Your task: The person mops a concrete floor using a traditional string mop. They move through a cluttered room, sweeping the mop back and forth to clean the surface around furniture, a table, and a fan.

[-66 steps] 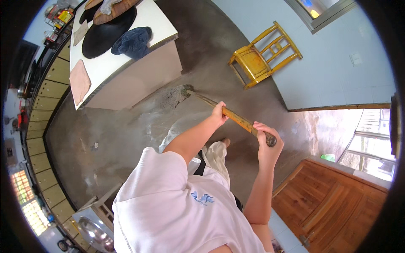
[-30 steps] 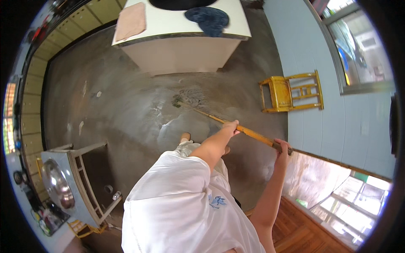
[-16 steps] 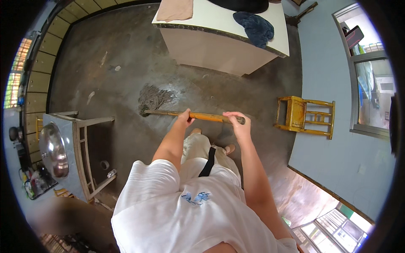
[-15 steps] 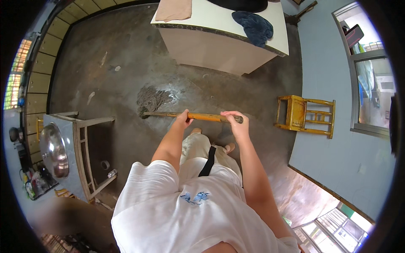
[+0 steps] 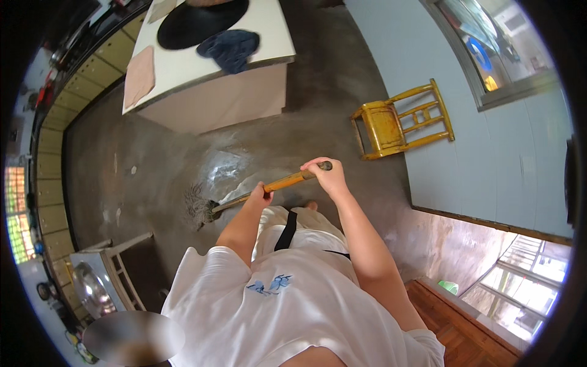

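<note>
Both my hands grip a broom with a yellow wooden handle (image 5: 287, 181). My left hand (image 5: 260, 196) holds the handle lower down, near the head. My right hand (image 5: 327, 174) is closed around the top end of the handle. The dark bristle head (image 5: 199, 208) rests on the grey concrete floor (image 5: 153, 177) in front of my feet, to the left. A pale wet or dusty patch (image 5: 229, 174) lies on the floor just beyond the bristles. My white shirt fills the lower middle of the view.
A white table (image 5: 269, 37) stands ahead with a black round mat (image 5: 195, 15), a dark blue cloth (image 5: 232, 49) and a pink cloth (image 5: 139, 76). A yellow wooden chair (image 5: 397, 122) lies by the blue wall. A metal basin (image 5: 92, 287) sits lower left. Wooden flooring (image 5: 465, 324) is lower right.
The view has swung round, so the table now sits upper left and the chair right. The broom head has moved left and nearer my feet, with the handle tilted up to the right.
</note>
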Action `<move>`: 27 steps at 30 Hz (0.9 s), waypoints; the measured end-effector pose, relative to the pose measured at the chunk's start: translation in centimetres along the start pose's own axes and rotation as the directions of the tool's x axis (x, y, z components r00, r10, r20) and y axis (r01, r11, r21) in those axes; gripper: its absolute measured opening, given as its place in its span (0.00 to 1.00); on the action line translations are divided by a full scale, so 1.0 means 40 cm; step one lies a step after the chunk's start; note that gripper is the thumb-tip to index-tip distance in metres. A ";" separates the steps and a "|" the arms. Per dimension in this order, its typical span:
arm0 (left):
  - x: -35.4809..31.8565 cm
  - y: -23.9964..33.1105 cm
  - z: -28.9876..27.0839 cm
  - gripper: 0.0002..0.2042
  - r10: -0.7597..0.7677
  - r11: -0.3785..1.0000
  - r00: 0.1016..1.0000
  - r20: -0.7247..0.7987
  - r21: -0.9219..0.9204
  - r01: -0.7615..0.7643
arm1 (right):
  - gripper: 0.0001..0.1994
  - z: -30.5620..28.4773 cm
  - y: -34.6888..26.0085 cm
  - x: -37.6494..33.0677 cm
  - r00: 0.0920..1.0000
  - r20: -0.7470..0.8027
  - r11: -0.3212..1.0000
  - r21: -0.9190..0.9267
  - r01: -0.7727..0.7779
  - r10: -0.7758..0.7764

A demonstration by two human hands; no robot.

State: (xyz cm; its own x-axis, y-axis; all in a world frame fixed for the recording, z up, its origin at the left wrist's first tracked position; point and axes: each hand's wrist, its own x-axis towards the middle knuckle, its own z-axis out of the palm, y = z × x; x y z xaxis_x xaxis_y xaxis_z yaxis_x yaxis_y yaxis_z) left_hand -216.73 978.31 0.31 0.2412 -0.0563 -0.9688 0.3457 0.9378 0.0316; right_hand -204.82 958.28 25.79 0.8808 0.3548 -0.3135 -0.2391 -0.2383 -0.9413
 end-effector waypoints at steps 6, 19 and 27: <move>-0.067 -0.154 0.390 0.08 0.011 0.996 0.996 -0.092 -0.084 -0.018 | 0.05 -0.303 -0.118 0.026 0.990 -0.081 0.993 0.037 0.116 -0.112; -0.010 -0.231 1.079 0.07 -0.021 0.977 0.989 0.144 -0.206 0.050 | 0.03 -0.653 -0.398 0.304 0.937 -0.257 0.971 -0.111 0.214 -0.236; 0.132 -0.031 1.300 0.06 -0.029 0.973 0.990 0.137 -0.225 0.059 | 0.03 -0.719 -0.456 0.792 0.991 -0.085 0.994 -0.060 0.096 -0.101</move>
State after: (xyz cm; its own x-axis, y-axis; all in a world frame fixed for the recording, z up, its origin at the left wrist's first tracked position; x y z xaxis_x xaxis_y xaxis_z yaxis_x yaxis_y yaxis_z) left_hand -168.72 959.04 7.91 0.3527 -0.1296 -0.9267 0.1468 0.9858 -0.0820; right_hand -160.81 947.84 36.63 0.9320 0.2987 -0.2051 -0.1285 -0.2569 -0.9579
